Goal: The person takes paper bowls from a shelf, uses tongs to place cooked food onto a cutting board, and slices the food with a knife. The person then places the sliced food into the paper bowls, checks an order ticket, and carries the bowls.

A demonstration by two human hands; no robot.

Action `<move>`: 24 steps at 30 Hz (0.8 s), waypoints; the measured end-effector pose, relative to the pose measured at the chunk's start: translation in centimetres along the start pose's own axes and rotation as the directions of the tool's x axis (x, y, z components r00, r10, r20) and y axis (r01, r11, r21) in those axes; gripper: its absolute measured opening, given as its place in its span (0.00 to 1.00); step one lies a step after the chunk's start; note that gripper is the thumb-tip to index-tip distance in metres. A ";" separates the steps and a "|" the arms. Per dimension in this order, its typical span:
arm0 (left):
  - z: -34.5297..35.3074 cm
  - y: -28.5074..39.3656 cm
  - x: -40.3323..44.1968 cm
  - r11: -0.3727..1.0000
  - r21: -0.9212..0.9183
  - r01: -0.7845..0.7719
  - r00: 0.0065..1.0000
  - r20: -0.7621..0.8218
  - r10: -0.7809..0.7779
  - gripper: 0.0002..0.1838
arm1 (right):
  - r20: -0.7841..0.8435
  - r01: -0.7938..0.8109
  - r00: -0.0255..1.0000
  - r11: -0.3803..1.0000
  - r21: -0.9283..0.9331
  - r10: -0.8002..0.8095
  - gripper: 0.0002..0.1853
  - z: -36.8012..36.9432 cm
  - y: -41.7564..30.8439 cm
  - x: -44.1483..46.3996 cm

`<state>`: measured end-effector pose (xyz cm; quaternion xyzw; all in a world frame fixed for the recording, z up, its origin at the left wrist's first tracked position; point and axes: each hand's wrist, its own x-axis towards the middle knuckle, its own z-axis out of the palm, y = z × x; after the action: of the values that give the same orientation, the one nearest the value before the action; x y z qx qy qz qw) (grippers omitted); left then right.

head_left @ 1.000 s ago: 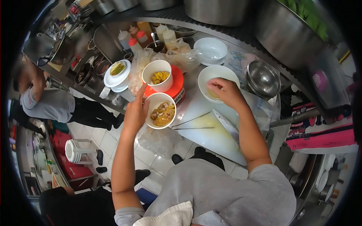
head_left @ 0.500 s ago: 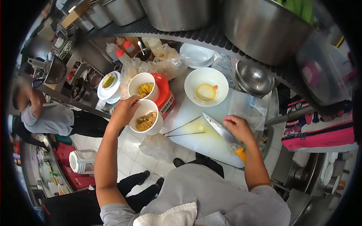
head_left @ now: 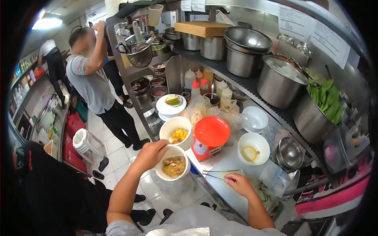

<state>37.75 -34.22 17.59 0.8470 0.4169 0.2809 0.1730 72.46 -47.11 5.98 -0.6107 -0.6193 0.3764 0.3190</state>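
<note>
My left hand (head_left: 151,156) pinches the rims of two white tubs together, off the red scale (head_left: 212,131). The upper tub (head_left: 175,125) holds yellow pieces; the lower tub (head_left: 171,163) holds meat in yellowish sauce. Over the white cutting board (head_left: 232,196), my right hand (head_left: 240,185) has its fingers closed at the metal tongs (head_left: 220,172). A white bowl (head_left: 253,148) with a little yellow liquid stands behind the board, right of the scale.
Squeeze bottles (head_left: 195,87), plastic bags (head_left: 201,108) and stacked plates (head_left: 171,105) stand behind the scale. Large pots (head_left: 281,86) line the shelf above. Colanders (head_left: 290,152) are at the right. A person in grey (head_left: 90,80) stands at the left, another in black (head_left: 51,188) nearer.
The view has tilted up and left. My left hand has taken both tubs off the scale. My right hand has left the bowl and come to the tongs; the knife no longer shows.
</note>
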 end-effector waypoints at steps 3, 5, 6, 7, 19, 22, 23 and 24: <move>-1.6 -2.7 -6.2 0.989 -0.046 0.139 0.988 -0.061 -0.141 0.09 | 0.078 0.022 0.997 0.999 -0.048 -0.018 0.13 3.5 -2.1 0.3; -1.5 -5.4 -10.9 0.968 -0.023 0.251 0.950 -0.186 -0.250 0.08 | 0.174 0.057 0.984 0.995 -0.078 -0.043 0.14 6.4 -3.3 0.4; -1.4 -6.4 -13.1 0.961 -0.019 0.277 0.937 -0.216 -0.274 0.07 | 0.209 0.053 0.977 0.996 -0.075 -0.036 0.15 7.9 -4.1 0.3; -1.4 -7.5 -15.2 0.954 -0.015 0.301 0.924 -0.243 -0.296 0.07 | 0.198 0.049 0.980 0.996 -0.074 -0.033 0.15 9.5 -5.2 0.5; 2.3 -17.1 -29.3 0.791 0.003 0.612 0.761 -0.275 -0.587 0.08 | 0.366 0.226 0.926 0.917 -0.330 -0.096 0.16 15.3 -17.2 6.7; 2.8 -18.4 -29.1 0.787 -0.008 0.616 0.757 -0.272 -0.595 0.08 | 0.257 0.372 0.926 0.782 -0.500 -0.276 0.16 11.6 -18.0 10.2; 3.0 -18.7 -28.8 0.786 -0.025 0.618 0.749 -0.283 -0.599 0.08 | 0.189 0.451 0.889 0.725 -0.521 -0.417 0.15 9.8 -17.9 11.7; 3.2 -18.9 -28.3 0.789 -0.033 0.614 0.745 -0.305 -0.593 0.09 | 0.125 0.519 0.826 0.656 -0.548 -0.549 0.14 8.0 -18.2 13.3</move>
<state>14.23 -45.94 -4.25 0.6195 0.6988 0.3201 0.1596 55.54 -33.92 16.58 -0.4770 -0.8445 0.0515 0.2379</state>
